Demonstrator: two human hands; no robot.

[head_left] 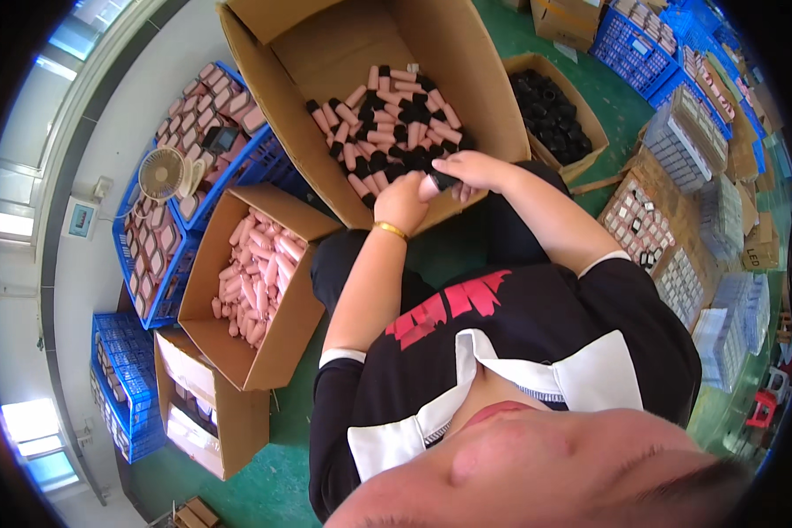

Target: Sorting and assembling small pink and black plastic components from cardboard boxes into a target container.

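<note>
Fingers [449,180] of both hands close on a small pink plastic tube with a black cap [433,183], centre frame, over the big cardboard box [466,62]. It looks light, stiff, smooth; best gripped round the body.

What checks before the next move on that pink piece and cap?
1. Left hand grips a pink piece: ok.
2. Right hand on the black cap at the piece's end: ok.
3. Cap fully seated: cannot tell, fingers hide the joint.
4. Big box of capped pieces right behind the hands: ok.
5. Box of pink pieces at the person's left, stocked: ok.
6. Box of black caps at right, stocked: ok.
</note>
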